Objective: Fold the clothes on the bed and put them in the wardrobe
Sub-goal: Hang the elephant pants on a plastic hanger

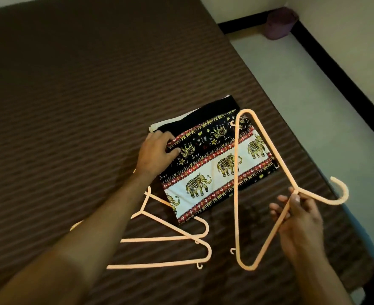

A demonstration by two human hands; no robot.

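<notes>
Left hand (157,150) grips the near-left edge of the folded elephant-print cloth (217,166) stacked mid-bed (71,84); we judge it the nearer hand for lifting. Right hand (298,219) pinches a peach hanger (239,194) at its neck, long bar running away from us across the stack's right side.

Two bare forearms reach into the wide-angle view from the lower edge, one from the lower left corner and one from the lower right. No sleeve, cuff or glove shows on either arm as far up as the picture runs. The left hand (157,154) and the right hand (300,221) carry no ring, watch, bracelet or band at finger or wrist. The nails that show are short and unpainted. Dim, warm room light falls on both arms; nothing more of the person or their clothing comes into view.
</notes>
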